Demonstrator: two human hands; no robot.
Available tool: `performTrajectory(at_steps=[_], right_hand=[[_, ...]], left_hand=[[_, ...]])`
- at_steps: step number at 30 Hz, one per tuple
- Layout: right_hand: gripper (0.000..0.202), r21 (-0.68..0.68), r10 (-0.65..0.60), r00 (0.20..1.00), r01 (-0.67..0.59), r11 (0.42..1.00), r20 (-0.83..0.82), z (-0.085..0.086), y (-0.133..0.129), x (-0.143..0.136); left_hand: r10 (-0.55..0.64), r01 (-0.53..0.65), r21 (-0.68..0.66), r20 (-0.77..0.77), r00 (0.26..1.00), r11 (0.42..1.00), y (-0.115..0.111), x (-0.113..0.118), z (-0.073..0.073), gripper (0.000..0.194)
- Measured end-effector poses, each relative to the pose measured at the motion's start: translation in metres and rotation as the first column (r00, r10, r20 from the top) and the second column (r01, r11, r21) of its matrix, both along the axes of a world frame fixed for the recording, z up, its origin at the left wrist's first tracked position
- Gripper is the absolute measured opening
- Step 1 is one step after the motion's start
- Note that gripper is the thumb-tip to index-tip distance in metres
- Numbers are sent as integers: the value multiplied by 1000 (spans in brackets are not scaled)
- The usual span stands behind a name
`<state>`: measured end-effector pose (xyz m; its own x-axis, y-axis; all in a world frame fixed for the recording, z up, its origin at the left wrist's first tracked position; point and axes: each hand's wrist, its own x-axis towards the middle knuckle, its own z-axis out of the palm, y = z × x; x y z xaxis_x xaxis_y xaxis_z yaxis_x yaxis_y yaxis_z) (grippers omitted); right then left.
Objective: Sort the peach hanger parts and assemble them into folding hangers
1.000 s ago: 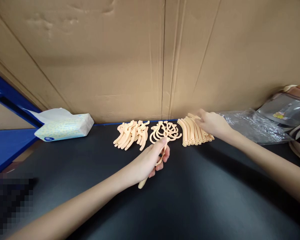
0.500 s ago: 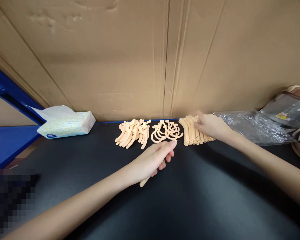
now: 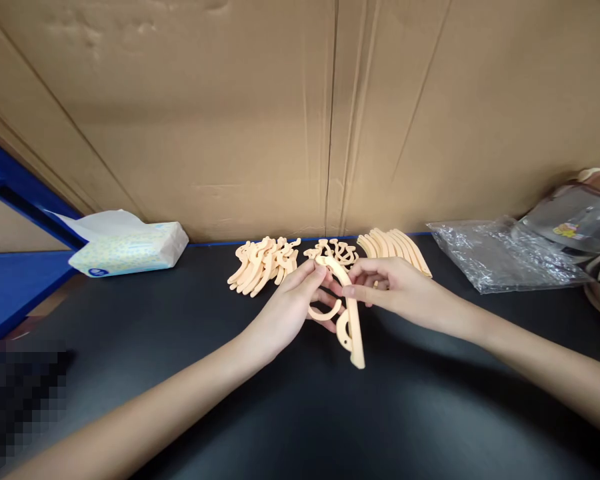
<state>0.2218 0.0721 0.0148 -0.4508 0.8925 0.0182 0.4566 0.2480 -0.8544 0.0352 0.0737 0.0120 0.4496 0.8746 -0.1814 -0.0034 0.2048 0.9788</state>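
Note:
Both hands meet over the black table, around cream plastic parts that look like a folding clothes hanger. My left hand (image 3: 300,293) pinches the top end of a long curved hanger arm (image 3: 354,327); a curved hook (image 3: 326,315) sticks out below its fingers. My right hand (image 3: 385,283) grips the same arm from the right, with the thumb on its side. A shorter piece with a curved slot (image 3: 344,331) shows behind the arm; how the pieces join is hidden by the fingers. Just beyond are a pile of hooks (image 3: 345,252) and a row of arms (image 3: 395,245).
Another pile of curved cream arms (image 3: 263,263) lies left of the hooks. A tissue pack (image 3: 130,250) stands at the far left. Right of the row are a clear plastic bag (image 3: 485,253) and a transparent container (image 3: 570,213). A cardboard wall (image 3: 230,133) rises behind the table.
My right hand has come back from the row of arms toward my left hand. The held parts have been raised and turned, so the long arm and hook now show between both hands.

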Motion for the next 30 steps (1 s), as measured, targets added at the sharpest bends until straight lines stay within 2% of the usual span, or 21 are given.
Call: performTrajectory(at_steps=[2,4,8,10,13,14,15,16,17,19,20,21,23,27,30], right_hand=[[23,31,-42,998,44,999,-49,3,1,2],[19,97,-103,993,108,989,-63,10,3,6],[23,272,-177,984,164,948,26,22,5,16],[26,434,-231,960,144,889,155,23,4,19],[28,686,-399,826,21,727,397,17,3,19],[29,717,-436,783,-17,697,443,15,2,19],[29,712,-441,766,-31,702,468,13,2,17],[31,668,-408,784,-12,744,468,12,2,16],[32,577,-340,832,29,816,439,12,3,15],[36,264,-169,949,96,960,267,15,4,15],[36,100,-124,982,110,989,141,18,5,16],[34,-27,-122,992,122,992,22,22,7,17],[27,-145,-208,967,186,972,-150,28,10,20],[16,-201,-389,857,338,919,-338,31,17,25],[5,-234,-479,774,418,878,-415,27,20,26]], left_hand=[[0,-1,41,6,1000,999,-2,0,4,26],[10,-1,154,-55,998,988,-2,-2,7,28],[88,14,412,-227,970,911,1,-7,11,34],[108,40,475,-281,954,879,3,-9,10,35],[114,102,548,-345,932,830,3,-9,6,34],[125,120,575,-369,921,810,2,-8,5,33],[146,135,598,-398,906,790,1,-7,3,32],[176,147,620,-429,886,771,0,-6,1,31],[206,160,636,-461,863,755,-1,-5,0,30],[266,169,661,-505,821,731,1,-3,-1,27],[290,166,670,-514,807,724,4,-1,-2,25],[306,160,672,-520,797,723,9,1,-2,25],[311,149,651,-535,786,744,22,5,-3,28],[311,153,591,-606,732,792,52,10,-4,37],[406,103,618,-624,668,779,59,9,-2,36]])
